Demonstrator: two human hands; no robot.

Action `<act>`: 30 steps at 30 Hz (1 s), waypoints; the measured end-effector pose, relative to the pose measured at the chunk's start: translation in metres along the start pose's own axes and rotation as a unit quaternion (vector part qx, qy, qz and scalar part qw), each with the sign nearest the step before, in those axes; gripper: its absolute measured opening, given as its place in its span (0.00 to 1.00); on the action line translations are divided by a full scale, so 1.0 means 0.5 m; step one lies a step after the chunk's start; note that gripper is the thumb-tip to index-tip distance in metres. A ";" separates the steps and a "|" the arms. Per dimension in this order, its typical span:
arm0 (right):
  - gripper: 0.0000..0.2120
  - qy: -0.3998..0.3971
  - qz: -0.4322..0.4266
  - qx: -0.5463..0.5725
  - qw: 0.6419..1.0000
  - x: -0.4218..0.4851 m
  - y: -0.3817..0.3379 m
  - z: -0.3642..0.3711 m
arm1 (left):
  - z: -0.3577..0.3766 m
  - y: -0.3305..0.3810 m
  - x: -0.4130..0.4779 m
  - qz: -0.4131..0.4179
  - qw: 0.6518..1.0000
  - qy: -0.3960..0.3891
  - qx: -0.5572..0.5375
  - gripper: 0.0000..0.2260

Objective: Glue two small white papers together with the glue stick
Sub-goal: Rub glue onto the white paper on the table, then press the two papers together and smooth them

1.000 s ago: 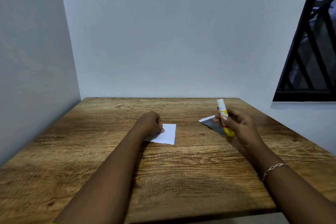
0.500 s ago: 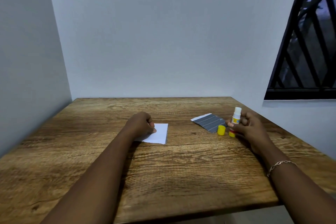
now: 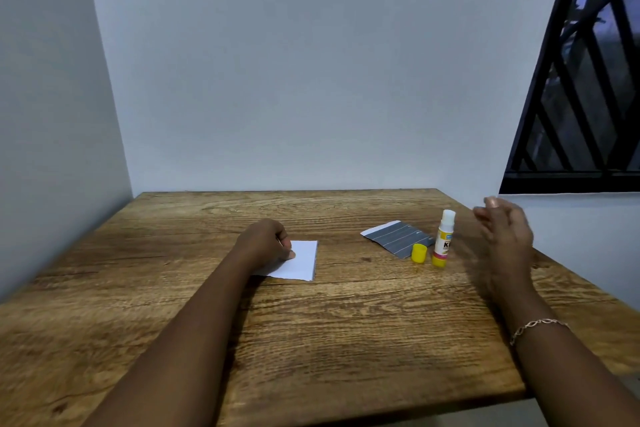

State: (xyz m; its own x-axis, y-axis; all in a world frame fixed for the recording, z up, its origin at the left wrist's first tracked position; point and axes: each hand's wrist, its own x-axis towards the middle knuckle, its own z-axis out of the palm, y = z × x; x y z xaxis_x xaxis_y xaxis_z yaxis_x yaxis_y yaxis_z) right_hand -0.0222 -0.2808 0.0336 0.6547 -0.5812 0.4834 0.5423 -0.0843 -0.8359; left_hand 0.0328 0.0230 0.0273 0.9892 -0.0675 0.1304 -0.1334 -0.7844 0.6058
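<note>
A small white paper [image 3: 300, 261] lies flat on the wooden table [image 3: 311, 340] near its middle. My left hand [image 3: 266, 242] rests on the paper's left part as a closed fist, pressing it down. The glue stick [image 3: 443, 238] stands upright and uncapped at the right, its white glue tip up. Its yellow cap [image 3: 419, 253] stands just to its left. A grey lined paper [image 3: 398, 237] with a white edge lies behind the cap. My right hand [image 3: 505, 229] hovers open to the right of the glue stick, apart from it and blurred.
Pale walls close the table in at the back and left. A dark barred window [image 3: 588, 80] is at the upper right. The table's right edge runs just beyond my right hand, and its front edge is near me.
My right hand set the glue stick down upright beside its cap, let go and drew away to the right. My left hand stayed on the white paper.
</note>
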 end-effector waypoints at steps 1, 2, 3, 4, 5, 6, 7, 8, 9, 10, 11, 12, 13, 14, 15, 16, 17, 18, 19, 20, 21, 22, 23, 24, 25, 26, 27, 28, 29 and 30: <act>0.02 0.044 -0.073 -0.037 0.996 -0.003 -0.010 -0.002 | -0.001 0.000 0.000 0.002 1.000 -0.001 0.001 0.06; 0.03 0.080 -0.142 -0.076 0.984 -0.007 -0.020 -0.002 | -0.001 0.000 0.001 0.004 1.000 -0.002 0.001 0.06; 0.05 0.102 -0.202 -0.115 0.967 -0.013 -0.030 0.004 | -0.001 -0.001 0.001 0.005 1.000 -0.004 0.001 0.07; 0.07 0.098 -0.254 -0.146 0.951 -0.019 -0.038 0.018 | -0.002 -0.001 0.002 0.005 1.000 -0.005 0.000 0.07; 0.08 0.071 -0.290 -0.178 0.937 -0.025 -0.044 0.037 | -0.001 -0.001 0.002 0.005 1.000 -0.006 0.000 0.07; 0.08 0.023 -0.316 -0.209 0.925 -0.030 -0.046 0.064 | -0.002 -0.001 0.002 0.005 1.000 -0.007 0.001 0.07; 0.09 -0.041 -0.325 -0.240 0.914 -0.037 -0.049 0.093 | -0.001 -0.001 0.002 0.006 1.000 -0.007 0.001 0.06; 0.11 -0.115 -0.320 -0.277 0.899 -0.039 -0.042 0.123 | -0.001 0.000 0.002 0.007 1.000 -0.007 0.001 0.05; 0.12 -0.186 -0.291 -0.326 0.880 -0.038 -0.029 0.151 | -0.001 -0.001 0.001 0.009 1.000 -0.007 0.001 0.05; 0.14 -0.253 -0.245 -0.382 0.854 -0.034 -0.007 0.174 | -0.001 -0.001 0.000 0.012 1.000 -0.007 0.001 0.05; 0.16 -0.296 -0.192 -0.440 0.826 -0.032 0.012 0.193 | -0.001 -0.002 -0.001 0.014 1.000 -0.007 0.000 0.04; 0.15 -0.323 -0.151 -0.488 0.797 -0.027 0.034 0.205 | -0.001 -0.002 -0.002 0.016 1.000 -0.006 0.001 0.04; 0.11 -0.322 -0.123 -0.524 0.779 -0.027 0.049 0.212 | -0.002 -0.002 -0.002 0.019 1.000 -0.005 0.003 0.04; 0.03 -0.317 -0.105 -0.548 0.767 -0.026 0.060 0.215 | -0.002 -0.003 -0.002 0.021 1.000 -0.005 0.007 0.04; 0.07 -0.307 -0.092 -0.556 0.767 -0.025 0.063 0.213 | -0.002 -0.002 -0.002 0.024 1.000 -0.007 0.009 0.04; 0.11 -0.301 -0.086 -0.569 0.761 -0.021 0.070 0.212 | -0.003 -0.002 -0.002 0.024 1.000 -0.009 0.009 0.05; 0.11 -0.296 -0.074 -0.580 0.755 -0.019 0.070 0.212 | -0.003 -0.001 -0.001 0.024 1.000 -0.011 0.008 0.05; 0.09 -0.289 -0.079 -0.594 0.747 -0.017 0.073 0.211 | -0.003 0.000 0.000 0.023 1.000 -0.012 0.008 0.05; 0.08 -0.291 -0.076 -0.607 0.736 -0.017 0.069 0.213 | -0.004 0.000 0.000 0.023 1.000 -0.013 0.008 0.05; 0.09 -0.297 -0.085 -0.617 0.724 -0.014 0.069 0.216 | -0.004 0.000 0.001 0.022 1.000 -0.013 0.009 0.05; 0.09 -0.305 -0.090 -0.624 0.714 -0.013 0.068 0.219 | -0.004 0.000 0.001 0.022 1.000 -0.014 0.011 0.05; 0.09 -0.311 -0.099 -0.631 0.703 -0.012 0.066 0.221 | -0.004 -0.001 0.002 0.022 1.000 -0.015 0.013 0.05; 0.10 -0.312 -0.103 -0.637 0.698 -0.011 0.063 0.225 | -0.003 -0.001 0.002 0.022 1.000 -0.015 0.013 0.05; 0.11 -0.312 -0.108 -0.643 0.691 -0.010 0.060 0.228 | -0.003 -0.002 0.002 0.021 1.000 -0.015 0.014 0.05; 0.11 -0.310 -0.111 -0.649 0.685 -0.010 0.059 0.230 | -0.003 -0.003 0.001 0.020 1.000 -0.015 0.013 0.05; 0.11 -0.305 -0.117 -0.655 0.682 -0.012 0.058 0.233 | -0.004 -0.004 0.001 0.019 1.000 -0.016 0.011 0.05; 0.10 -0.296 -0.124 -0.657 0.682 -0.013 0.059 0.235 | -0.003 -0.004 0.002 0.019 1.000 -0.016 0.008 0.05; 0.09 -0.285 -0.129 -0.656 0.687 -0.015 0.058 0.235 | -0.004 -0.004 0.003 0.017 1.000 -0.015 0.006 0.05; 0.09 -0.275 -0.131 -0.649 0.697 -0.016 0.059 0.235 | -0.004 -0.004 0.004 0.016 1.000 -0.013 0.002 0.05; 0.09 -0.264 -0.132 -0.638 0.711 -0.017 0.057 0.234 | -0.005 -0.004 0.005 0.016 1.000 -0.008 -0.007 0.05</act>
State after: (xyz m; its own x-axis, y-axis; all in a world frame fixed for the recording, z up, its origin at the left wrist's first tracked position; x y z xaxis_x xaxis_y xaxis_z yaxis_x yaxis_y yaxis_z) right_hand 0.0492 -0.1833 0.0361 0.9078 -0.0519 0.4163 -0.0157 -0.9958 -0.0899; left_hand 0.0353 0.0258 0.0285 0.9852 -0.1016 0.1379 -0.1654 -0.7736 0.6117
